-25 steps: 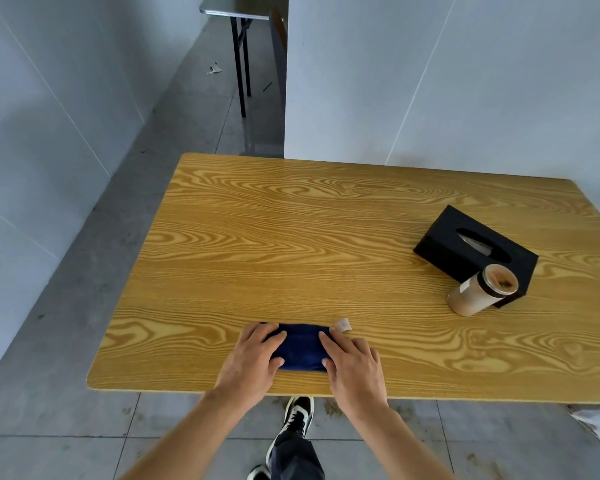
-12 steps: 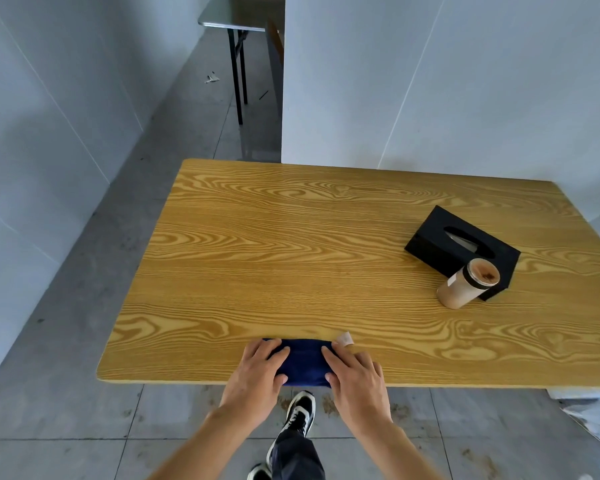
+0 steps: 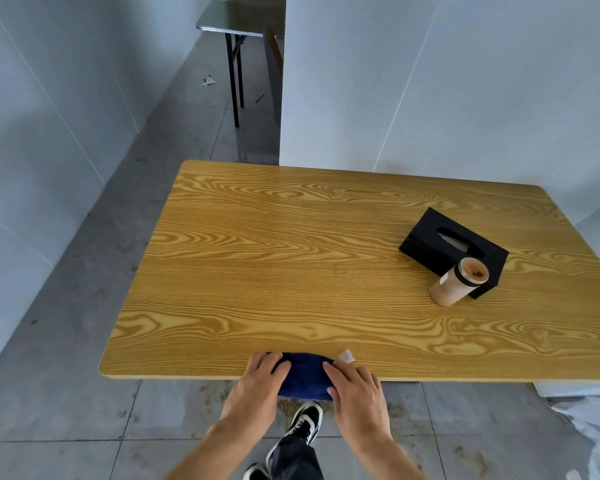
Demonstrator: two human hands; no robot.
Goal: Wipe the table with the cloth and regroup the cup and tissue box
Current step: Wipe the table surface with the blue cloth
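A dark blue cloth (image 3: 305, 374) lies at the near edge of the wooden table (image 3: 291, 265), hanging partly over it. My left hand (image 3: 257, 389) presses its left end and my right hand (image 3: 355, 389) its right end. A small white tag (image 3: 346, 356) sticks out by my right fingers. At the right of the table stands a black tissue box (image 3: 430, 244), with a tan paper cup (image 3: 459, 282) touching its near side; the cup holds a brown drink.
White walls rise behind the table and at the left. A small grey folding table (image 3: 236, 26) stands far back. The grey tiled floor (image 3: 66, 393) shows dirt below the table edge, beside my shoe (image 3: 305, 420).
Both hands have dragged the cloth toward me, from fully on the table to hanging over its near edge. The cup and tissue box have not moved.
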